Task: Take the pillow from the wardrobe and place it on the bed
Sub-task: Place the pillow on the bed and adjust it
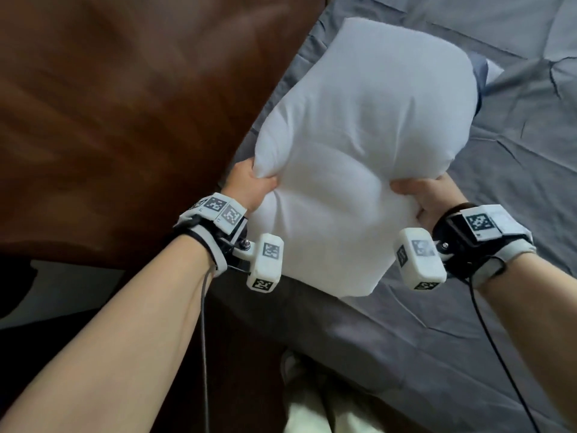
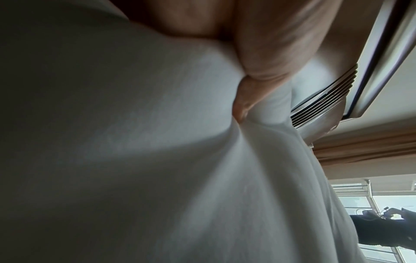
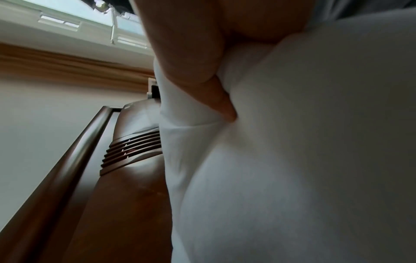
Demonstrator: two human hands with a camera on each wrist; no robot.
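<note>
While hands (image 1: pixel 338 195) grip pillow (image 1: pixel 359 135) (white), bed (image 1: pixel 468 307) lies below.

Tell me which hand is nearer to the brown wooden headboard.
Left. The left hand grips the pillow's near-left edge, right beside the headboard. The right hand grips the opposite edge, out over the grey bed sheet, the pillow between it and the headboard.

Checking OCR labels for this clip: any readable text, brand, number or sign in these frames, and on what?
No readable words, brands or numbers in any view.
Wrist trackers: black-and-white square code patterns only, no letters.
Wrist bands: same kind of code squares; the small print beside one is too blurred to read.
Pillow, bed: plain, no label visible.
</note>
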